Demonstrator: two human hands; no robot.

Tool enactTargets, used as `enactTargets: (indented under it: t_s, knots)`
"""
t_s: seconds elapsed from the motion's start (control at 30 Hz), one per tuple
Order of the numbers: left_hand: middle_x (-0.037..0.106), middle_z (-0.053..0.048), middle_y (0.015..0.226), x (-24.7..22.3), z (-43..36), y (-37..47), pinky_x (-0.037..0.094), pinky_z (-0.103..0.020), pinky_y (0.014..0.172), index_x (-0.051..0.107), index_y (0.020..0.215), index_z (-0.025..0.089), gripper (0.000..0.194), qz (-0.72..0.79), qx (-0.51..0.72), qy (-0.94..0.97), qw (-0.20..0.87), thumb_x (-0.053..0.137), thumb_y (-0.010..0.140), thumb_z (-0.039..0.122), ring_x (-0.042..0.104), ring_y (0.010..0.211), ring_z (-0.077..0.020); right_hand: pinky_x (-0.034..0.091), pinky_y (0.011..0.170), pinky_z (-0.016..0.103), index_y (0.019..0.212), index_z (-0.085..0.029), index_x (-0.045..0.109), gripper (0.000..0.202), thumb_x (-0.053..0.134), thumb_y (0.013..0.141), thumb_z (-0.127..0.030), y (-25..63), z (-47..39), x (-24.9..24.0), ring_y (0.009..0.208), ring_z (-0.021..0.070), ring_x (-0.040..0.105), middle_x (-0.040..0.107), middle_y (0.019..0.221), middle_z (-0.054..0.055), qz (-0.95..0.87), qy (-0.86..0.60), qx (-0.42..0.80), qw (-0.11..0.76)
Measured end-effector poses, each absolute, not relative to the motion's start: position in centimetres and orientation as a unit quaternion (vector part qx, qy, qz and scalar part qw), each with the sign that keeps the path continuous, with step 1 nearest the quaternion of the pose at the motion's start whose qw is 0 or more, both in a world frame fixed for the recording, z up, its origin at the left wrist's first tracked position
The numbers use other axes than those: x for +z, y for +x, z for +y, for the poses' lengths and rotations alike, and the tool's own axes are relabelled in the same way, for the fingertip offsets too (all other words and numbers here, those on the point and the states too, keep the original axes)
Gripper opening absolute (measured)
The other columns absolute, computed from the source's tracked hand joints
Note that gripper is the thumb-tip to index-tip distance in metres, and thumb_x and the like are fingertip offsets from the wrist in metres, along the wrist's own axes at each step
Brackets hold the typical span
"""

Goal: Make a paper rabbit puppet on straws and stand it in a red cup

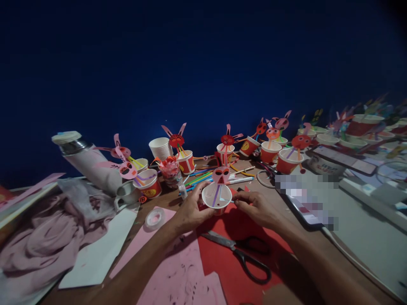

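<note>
A white-rimmed paper cup [217,196] with a pink paper face [221,174] standing up from it on purple strips is in the centre. My left hand [193,211] is wrapped round its left side. At the cup's right rim, the thumb and fingers of my right hand [252,206] pinch a thin light-blue strip [226,200] that reaches into the cup. Below the hands, black-handled scissors [237,247] lie partly open on red paper [219,262]. Pink paper [178,271] is spread to the left of the red sheet, with a roll of tape [154,218] on it.
Several decorated cups [290,160] stand along the back, beside stacked white cups [160,148] and coloured sticks [200,178]. At left are a flask [92,163], a metal mug [127,195] and cloth [54,237]. A phone [302,205] and power strip [375,203] lie at right.
</note>
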State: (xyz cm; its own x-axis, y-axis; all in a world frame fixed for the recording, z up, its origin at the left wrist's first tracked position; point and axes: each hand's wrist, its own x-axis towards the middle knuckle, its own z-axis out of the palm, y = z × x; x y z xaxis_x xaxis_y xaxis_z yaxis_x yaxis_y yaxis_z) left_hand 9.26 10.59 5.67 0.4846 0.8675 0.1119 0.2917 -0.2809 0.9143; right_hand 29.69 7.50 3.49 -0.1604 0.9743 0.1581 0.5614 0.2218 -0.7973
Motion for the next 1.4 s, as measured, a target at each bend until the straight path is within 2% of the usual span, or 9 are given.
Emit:
enactTargets:
  t_s: [0.33,0.43,0.53,0.7,0.9,1.23,1.4]
  knots:
    - [0.052,-0.012,0.118,4.9,10.3,9.4,0.041,-0.036,0.091,0.037,0.12,0.018,0.066,0.36,0.328,0.75,0.448,0.069,0.064,0.029,0.051,0.108,-0.024,0.044,0.067,0.026,0.082,-0.017,0.065,0.018,0.051,0.077,-0.027,29.6,7.5,3.5,0.075,0.0171,0.059,0.067,0.078,0.002,-0.714,-0.534,0.275,0.359]
    - [0.049,-0.012,0.124,4.4,11.0,8.9,0.04,-0.035,0.093,0.036,0.123,0.018,0.064,0.337,0.328,0.746,0.471,0.065,0.066,0.023,0.049,0.111,-0.0237,0.044,0.068,0.027,0.081,-0.017,0.063,0.018,0.048,0.078,-0.026,29.6,7.5,3.6,0.077,0.0177,0.059,0.067,0.082,0.003,-0.716,-0.536,0.263,0.362]
    - [0.047,-0.011,0.127,4.0,11.7,8.3,0.043,-0.034,0.089,0.038,0.124,0.018,0.057,0.335,0.325,0.742,0.48,0.056,0.069,0.015,0.052,0.107,-0.0224,0.044,0.068,0.027,0.082,-0.017,0.061,0.017,0.046,0.079,-0.024,29.7,7.5,3.8,0.077,0.0177,0.059,0.066,0.082,0.004,-0.718,-0.542,0.247,0.361]
    - [0.059,-0.011,0.112,3.9,12.3,8.3,0.044,-0.033,0.085,0.05,0.112,0.014,0.044,0.351,0.321,0.735,0.483,0.048,0.068,0.008,0.057,0.097,-0.0205,0.041,0.062,0.026,0.082,-0.017,0.058,0.016,0.043,0.08,-0.021,29.7,7.4,3.7,0.071,0.0162,0.056,0.064,0.079,0.004,-0.738,-0.537,0.227,0.341]
    - [0.064,-0.009,0.096,3.1,12.3,8.9,0.045,-0.031,0.079,0.057,0.093,0.014,0.024,0.347,0.348,0.717,0.494,0.052,0.069,0.014,0.059,0.087,-0.0192,0.036,0.057,0.025,0.082,-0.018,0.054,0.016,0.039,0.083,-0.023,29.7,7.6,3.0,0.066,0.0154,0.053,0.06,0.073,0.002,-0.744,-0.555,0.197,0.316]
    - [0.064,-0.004,0.084,2.4,11.7,9.3,0.045,-0.025,0.068,0.055,0.083,0.016,0.014,0.385,0.368,0.681,0.502,0.051,0.07,0.013,0.058,0.081,-0.017,0.033,0.056,0.024,0.079,-0.02,0.045,0.01,0.036,0.083,-0.02,29.9,7.5,2.8,0.061,0.0138,0.048,0.054,0.069,0.0,-0.764,-0.55,0.181,0.286]
    - [0.063,-0.004,0.082,2.0,11.6,9.5,0.046,-0.027,0.069,0.055,0.083,0.016,0.015,0.389,0.384,0.661,0.514,0.051,0.068,0.013,0.057,0.084,-0.0183,0.031,0.056,0.024,0.082,-0.019,0.045,0.011,0.035,0.084,-0.02,29.7,7.6,3.0,0.06,0.0135,0.047,0.053,0.068,0.0,-0.764,-0.554,0.176,0.281]
